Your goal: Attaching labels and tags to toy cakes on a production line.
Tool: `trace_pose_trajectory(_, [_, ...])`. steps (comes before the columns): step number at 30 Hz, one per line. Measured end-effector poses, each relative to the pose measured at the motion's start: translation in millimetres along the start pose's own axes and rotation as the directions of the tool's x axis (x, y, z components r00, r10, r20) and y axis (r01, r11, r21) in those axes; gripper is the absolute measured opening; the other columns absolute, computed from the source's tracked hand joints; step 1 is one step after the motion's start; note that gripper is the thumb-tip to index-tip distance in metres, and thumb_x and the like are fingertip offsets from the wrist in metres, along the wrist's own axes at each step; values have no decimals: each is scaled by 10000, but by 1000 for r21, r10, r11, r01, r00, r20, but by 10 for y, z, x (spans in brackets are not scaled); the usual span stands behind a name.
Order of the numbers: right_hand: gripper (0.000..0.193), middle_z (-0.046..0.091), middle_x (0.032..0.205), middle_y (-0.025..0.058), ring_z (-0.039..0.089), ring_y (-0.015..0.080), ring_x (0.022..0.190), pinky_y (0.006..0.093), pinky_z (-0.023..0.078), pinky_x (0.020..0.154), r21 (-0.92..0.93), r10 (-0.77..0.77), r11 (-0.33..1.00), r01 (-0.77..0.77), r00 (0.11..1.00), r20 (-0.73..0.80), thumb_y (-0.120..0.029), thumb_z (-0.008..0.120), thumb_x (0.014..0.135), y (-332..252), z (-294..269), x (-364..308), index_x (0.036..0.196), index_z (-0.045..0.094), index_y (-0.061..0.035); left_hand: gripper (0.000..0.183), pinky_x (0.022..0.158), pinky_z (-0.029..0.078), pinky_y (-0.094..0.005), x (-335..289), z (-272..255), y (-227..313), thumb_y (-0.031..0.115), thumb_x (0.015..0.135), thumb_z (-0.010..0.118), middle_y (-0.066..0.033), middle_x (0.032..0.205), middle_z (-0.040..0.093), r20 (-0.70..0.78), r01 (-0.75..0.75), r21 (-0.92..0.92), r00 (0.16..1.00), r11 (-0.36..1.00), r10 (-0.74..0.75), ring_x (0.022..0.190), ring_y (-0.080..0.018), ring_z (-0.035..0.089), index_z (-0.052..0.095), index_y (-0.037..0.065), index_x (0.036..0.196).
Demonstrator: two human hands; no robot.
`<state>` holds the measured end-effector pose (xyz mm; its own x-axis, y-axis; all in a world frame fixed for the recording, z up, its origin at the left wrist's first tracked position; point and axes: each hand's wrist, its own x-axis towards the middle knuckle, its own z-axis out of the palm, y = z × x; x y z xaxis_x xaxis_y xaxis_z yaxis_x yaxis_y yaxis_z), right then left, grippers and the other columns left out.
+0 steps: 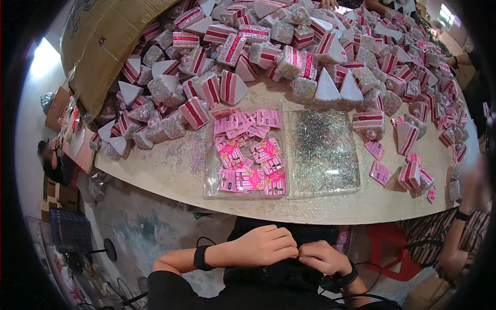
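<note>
Both hands meet fingertip to fingertip below the near edge of the table (155, 178), over the person's dark lap: the left hand (266, 245) is curled, the right hand (320, 257) curled against it. Fingers are pinched together on something between them, but it is too small and too hidden to tell what, or whether anything is held at all. Each wrist carries a dark band.

Measured from the table, the biggest thing is the heap of wedge-shaped pink-and-white striped pieces (289, 46), which covers its far half and spills down the right side. At the table's left far corner leans a cardboard box (103, 46). Near the front edge, straight ahead of the hands, lie two clear trays: the left tray (247, 155) holds small pink cards, the right tray (323, 152) holds a mass of fine silvery bits. Loose glitter dusts the tabletop left of the trays. Another person's arm (454, 243) shows beyond the right end.

As a judgement: with the hands working off the table and over the lap, a tiny part slipping from the pinch would drop to the floor.
</note>
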<state>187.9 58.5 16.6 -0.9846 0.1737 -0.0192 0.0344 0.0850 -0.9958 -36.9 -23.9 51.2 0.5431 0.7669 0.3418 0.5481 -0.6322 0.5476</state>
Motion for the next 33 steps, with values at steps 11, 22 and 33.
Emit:
trace_pose_trajectory(11, [350, 651, 829, 62, 547, 196, 603, 310, 378, 534, -638, -500, 760, 127, 741, -448, 36, 713, 697, -13, 203, 165, 1030, 638, -41, 113, 615, 451, -251, 30, 81, 169, 129, 863, 679, -31, 844, 621, -24, 504, -541, 791, 673, -611, 704, -114, 564, 628, 42, 914])
trace_pose_trajectory(22, [202, 611, 648, 57, 533, 179, 530, 283, 403, 527, -376, -324, 920, 107, 747, -580, 54, 723, 645, -228, 258, 216, 823, 691, -36, 162, 613, 441, -227, 75, -443, 103, 171, 891, 666, -6, 818, 613, 348, 676, -615, 695, 406, -629, 720, -53, 531, 627, 24, 945])
trace_pose_trajectory(33, [215, 608, 629, 56, 523, 192, 515, 287, 404, 548, -548, -473, 831, 98, 644, -601, 55, 709, 612, -49, 226, 142, 809, 691, -30, 490, 788, 476, -425, -276, -1936, -1295, 101, 744, 717, -129, 1099, 573, -506, 603, 660, 798, 449, -327, 911, -350, 581, 516, 89, 1191])
